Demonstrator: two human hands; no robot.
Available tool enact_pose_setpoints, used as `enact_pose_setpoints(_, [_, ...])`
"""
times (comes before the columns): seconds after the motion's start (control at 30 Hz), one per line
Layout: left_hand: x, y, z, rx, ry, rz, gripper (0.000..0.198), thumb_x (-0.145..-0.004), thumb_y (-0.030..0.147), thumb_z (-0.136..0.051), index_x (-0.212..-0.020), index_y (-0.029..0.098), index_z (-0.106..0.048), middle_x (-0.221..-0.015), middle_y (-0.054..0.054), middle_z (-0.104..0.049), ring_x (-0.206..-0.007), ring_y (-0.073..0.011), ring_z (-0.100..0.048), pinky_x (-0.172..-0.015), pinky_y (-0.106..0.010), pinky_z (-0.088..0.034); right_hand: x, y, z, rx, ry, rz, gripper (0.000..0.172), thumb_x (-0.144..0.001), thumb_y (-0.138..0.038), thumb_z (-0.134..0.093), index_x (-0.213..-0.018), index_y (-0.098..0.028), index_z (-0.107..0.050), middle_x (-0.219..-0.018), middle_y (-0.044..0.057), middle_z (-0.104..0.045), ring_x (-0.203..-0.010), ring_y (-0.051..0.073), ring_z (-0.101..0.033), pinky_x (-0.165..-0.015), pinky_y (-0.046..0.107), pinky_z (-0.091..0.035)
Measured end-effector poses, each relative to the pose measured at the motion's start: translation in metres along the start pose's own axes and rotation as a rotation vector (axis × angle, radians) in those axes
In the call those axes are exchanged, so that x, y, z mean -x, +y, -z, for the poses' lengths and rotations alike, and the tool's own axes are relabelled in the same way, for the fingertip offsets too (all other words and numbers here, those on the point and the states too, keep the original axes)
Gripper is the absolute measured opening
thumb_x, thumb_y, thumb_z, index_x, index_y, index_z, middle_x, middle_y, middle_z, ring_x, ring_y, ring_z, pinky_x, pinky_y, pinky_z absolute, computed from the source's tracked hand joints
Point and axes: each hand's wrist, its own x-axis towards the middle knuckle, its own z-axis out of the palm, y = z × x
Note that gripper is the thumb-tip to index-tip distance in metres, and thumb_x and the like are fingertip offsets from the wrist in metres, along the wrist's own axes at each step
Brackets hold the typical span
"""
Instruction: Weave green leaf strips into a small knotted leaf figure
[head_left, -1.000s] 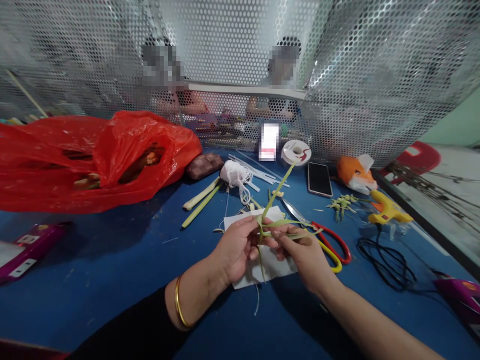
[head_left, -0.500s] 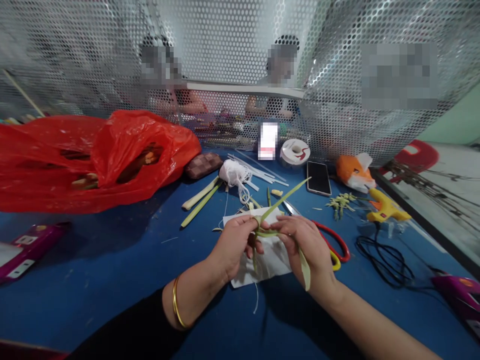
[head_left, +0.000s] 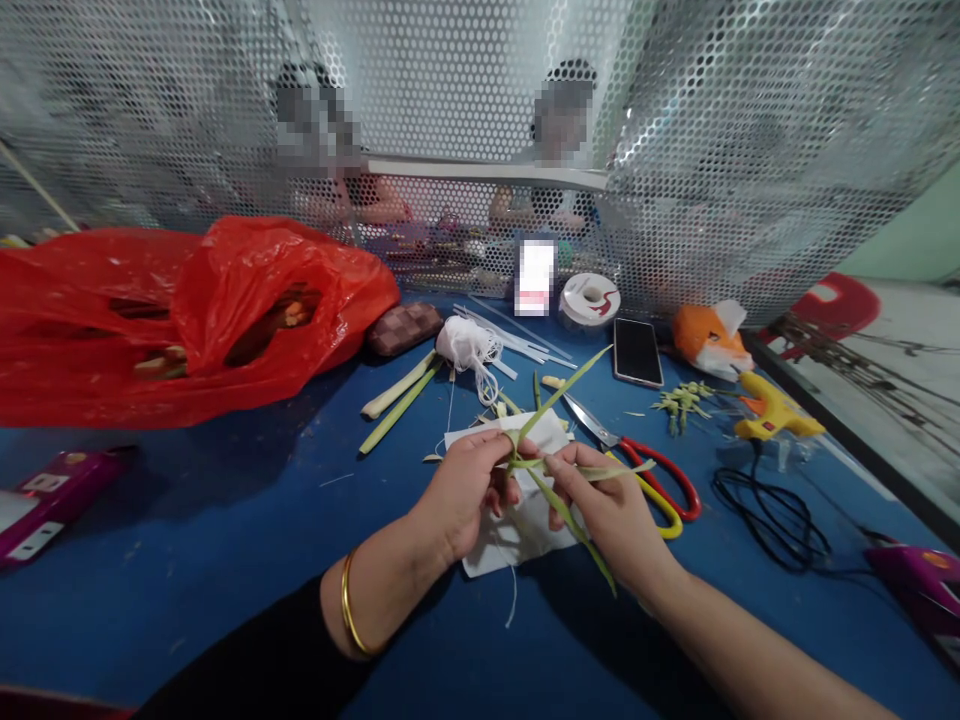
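Several long green leaf strips (head_left: 564, 397) cross in a small woven knot between my hands. My left hand (head_left: 466, 490) is closed, pinching the knot between thumb and fingers. With thumb and forefinger, my right hand (head_left: 604, 500) grips a pale strip of the same leaf, whose end sticks out to the right over the hand. One strip points up and away; another hangs down in front of my right fingers. Beneath both hands lies a white paper sheet (head_left: 517, 545). Scissors (head_left: 660, 470) with red and yellow handles rest just beyond my right hand.
On the blue table, a red plastic bag (head_left: 300, 260) spreads at left, beside leaf stalks (head_left: 401, 408) and white string (head_left: 469, 345). A phone (head_left: 637, 352), a ribbon spool (head_left: 590, 298) and a yellow glue gun (head_left: 776, 408) lie to the right. People sit behind a perforated metal screen (head_left: 450, 80).
My right hand has shifted its grip and now pulls a pale strip out to the right. A green strip has swung down in front of its fingers. My left hand stays almost still.
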Motion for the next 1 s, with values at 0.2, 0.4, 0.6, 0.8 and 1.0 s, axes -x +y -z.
enact_pose_setpoints(0.2, [0.002, -0.001, 0.0, 0.091, -0.088, 0.015, 0.017, -0.086, 0.022, -0.058, -0.083, 0.012, -0.072, -0.065, 0.0, -0.06, -0.037, -0.0035, -0.045, -0.033, -0.016, -0.03, 0.0, 0.005, -0.002, -0.091, -0.02, -0.058, 0.033, -0.077, -0.049, -0.075, -0.076, -0.018, -0.063, -0.054, -0.004, -0.06, -0.042, 0.009, -0.048, -0.046, 0.024, -0.041])
enact_pose_setpoints(0.4, [0.003, 0.001, 0.0, 0.151, -0.243, 0.081, 0.019, -0.086, 0.027, -0.062, -0.087, 0.011, -0.072, -0.06, -0.001, -0.061, -0.039, -0.0058, -0.047, -0.033, -0.017, -0.031, -0.006, 0.008, 0.001, -0.124, -0.089, -0.129, 0.035, -0.071, -0.048, -0.079, -0.082, -0.016, -0.068, -0.051, -0.003, -0.06, -0.045, 0.01, -0.053, -0.047, 0.021, -0.041])
enact_pose_setpoints(0.6, [0.003, 0.002, -0.001, 0.192, -0.258, 0.145, 0.027, -0.093, 0.023, -0.048, -0.078, 0.013, -0.069, -0.052, -0.002, -0.059, -0.039, -0.0069, -0.049, -0.037, -0.016, -0.033, -0.006, 0.008, 0.0, -0.223, -0.175, -0.3, 0.036, -0.069, -0.047, -0.08, -0.07, -0.015, -0.064, -0.056, -0.001, -0.063, -0.04, 0.009, -0.053, -0.041, 0.02, -0.041])
enact_pose_setpoints(0.8, [0.002, 0.006, -0.001, 0.234, -0.096, 0.111, 0.025, -0.092, 0.017, -0.049, -0.075, 0.01, -0.066, -0.069, -0.005, -0.065, -0.048, -0.0072, -0.058, -0.04, -0.016, -0.039, 0.0, 0.001, -0.002, -0.132, -0.197, -0.375, 0.05, -0.07, -0.063, -0.074, -0.071, -0.015, -0.061, -0.051, -0.001, -0.063, -0.03, 0.007, -0.048, -0.033, 0.017, -0.034])
enact_pose_setpoints(1.0, [0.001, 0.009, 0.0, 0.146, 0.009, -0.014, 0.022, -0.091, 0.018, -0.051, -0.076, 0.011, -0.066, -0.07, -0.003, -0.063, -0.05, -0.0081, -0.059, -0.042, -0.017, -0.041, 0.005, -0.002, 0.003, 0.071, -0.174, -0.205, 0.041, -0.079, -0.055, -0.069, -0.072, -0.018, -0.054, -0.05, -0.003, -0.062, -0.029, 0.003, -0.039, -0.032, 0.015, -0.024])
